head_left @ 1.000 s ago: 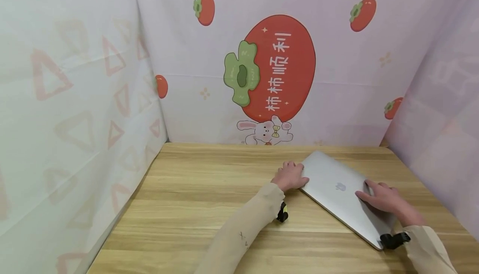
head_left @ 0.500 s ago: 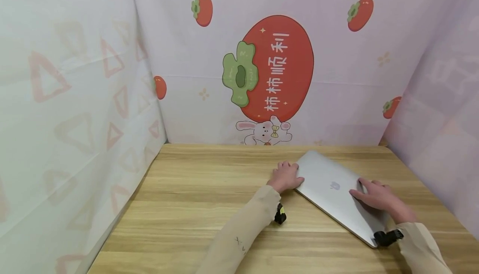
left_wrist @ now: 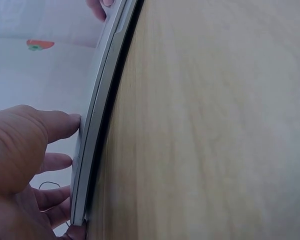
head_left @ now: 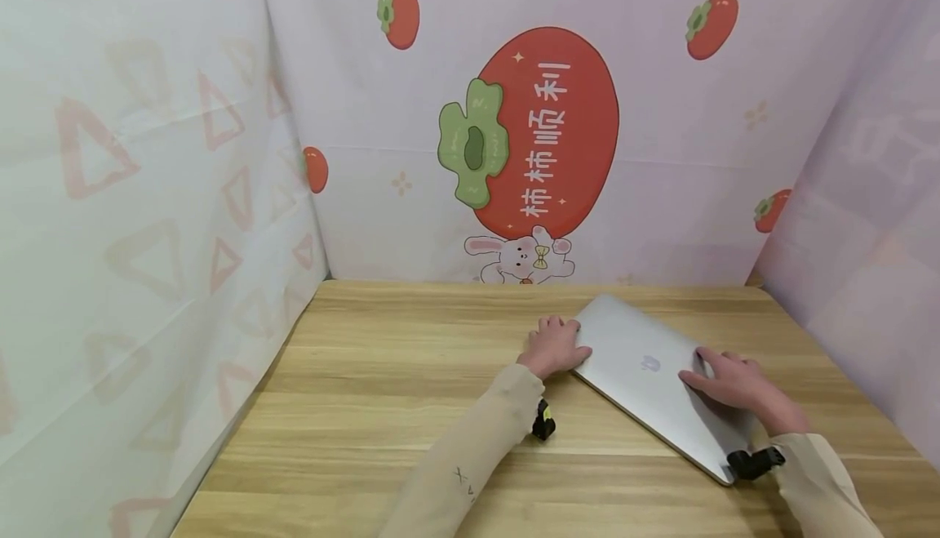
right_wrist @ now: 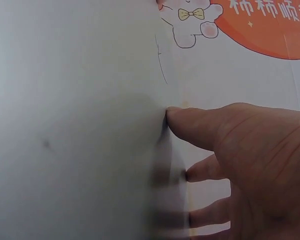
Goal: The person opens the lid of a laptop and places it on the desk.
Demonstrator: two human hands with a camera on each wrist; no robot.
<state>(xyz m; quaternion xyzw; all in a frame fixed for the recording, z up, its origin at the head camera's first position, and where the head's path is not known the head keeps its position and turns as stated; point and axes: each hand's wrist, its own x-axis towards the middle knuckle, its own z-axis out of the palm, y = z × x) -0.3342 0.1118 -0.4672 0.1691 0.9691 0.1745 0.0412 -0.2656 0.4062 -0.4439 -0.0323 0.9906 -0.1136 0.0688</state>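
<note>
A silver laptop [head_left: 631, 375] with its lid down lies slantwise on the right half of the wooden table. My left hand [head_left: 552, 347] holds its left end, the thumb on the lid and the fingers along the edge. In the left wrist view the thumb [left_wrist: 65, 125] touches the lid, and a fingertip sits by the lower corner. My right hand [head_left: 738, 381] grips the far right edge, thumb on the lid. In the right wrist view its other fingers [right_wrist: 210, 212] meet the laptop's edge; their tips are partly blurred.
The wooden table [head_left: 382, 407] reaches back to a cloth backdrop [head_left: 367, 220] printed with persimmons and a rabbit. Cloth sheets hang along the left [head_left: 184, 195] and right [head_left: 874, 220] sides. A small black device [head_left: 756, 463] sits at the right wrist, near the laptop's near corner.
The laptop has slid a little to the left across the table, with both hands moving along on it. The hold of each hand looks the same.
</note>
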